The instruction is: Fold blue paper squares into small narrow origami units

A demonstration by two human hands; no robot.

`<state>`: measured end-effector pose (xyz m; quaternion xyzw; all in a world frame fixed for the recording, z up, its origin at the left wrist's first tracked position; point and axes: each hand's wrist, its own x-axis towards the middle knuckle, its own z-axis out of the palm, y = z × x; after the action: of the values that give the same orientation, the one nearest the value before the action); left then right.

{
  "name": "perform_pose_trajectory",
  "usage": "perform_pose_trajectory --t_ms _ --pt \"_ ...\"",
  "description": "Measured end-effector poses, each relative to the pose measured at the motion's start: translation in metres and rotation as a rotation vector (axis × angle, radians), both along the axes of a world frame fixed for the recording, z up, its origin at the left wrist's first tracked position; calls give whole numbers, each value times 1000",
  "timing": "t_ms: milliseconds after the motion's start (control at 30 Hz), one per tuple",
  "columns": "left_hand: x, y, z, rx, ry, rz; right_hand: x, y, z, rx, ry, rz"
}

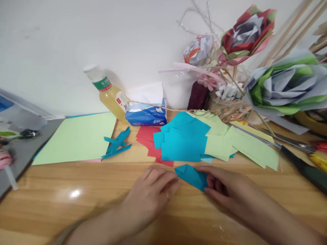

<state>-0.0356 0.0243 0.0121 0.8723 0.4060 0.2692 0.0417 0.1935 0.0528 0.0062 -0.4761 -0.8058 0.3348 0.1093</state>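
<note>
A small folded piece of blue paper (191, 176) lies on the wooden table, its pointed left corner with a small folded flap. My right hand (224, 185) pinches its right end between thumb and fingers. Just left of the paper rests my left hand (155, 190), palm down, with fingers loosely bent and a ring on one of them. Its fingertips are close to the paper's left corner; whether they touch it I cannot tell. Behind the hands are stacked blue sheets (184, 146), with red sheets (148, 139) partly under them and light green sheets (219, 144) on the right.
Narrow folded blue strips (117, 144) lie beside large light green paper (79, 137). A drink bottle (109, 93) and a tissue pack (146, 114) stand near the wall. Paper flowers (247, 35) rise at the back right, above dark-handled scissors (304, 170).
</note>
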Motion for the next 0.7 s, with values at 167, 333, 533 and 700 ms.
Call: perform_pose_trajectory --t_ms 167,333,533,700 --pt "-6 -1 0 15 46 -34 -7 -1 1 275 -28 -77" --pt "-7 -1 2 -97 -10 -53 -8 0 0 194 -20 -45" --pt "-2 -4 9 -391 -283 -25 -15 -3 4 -210 428 -117" --pt "11 -12 7 -763 -592 63 -28 -13 1 -500 619 -97"
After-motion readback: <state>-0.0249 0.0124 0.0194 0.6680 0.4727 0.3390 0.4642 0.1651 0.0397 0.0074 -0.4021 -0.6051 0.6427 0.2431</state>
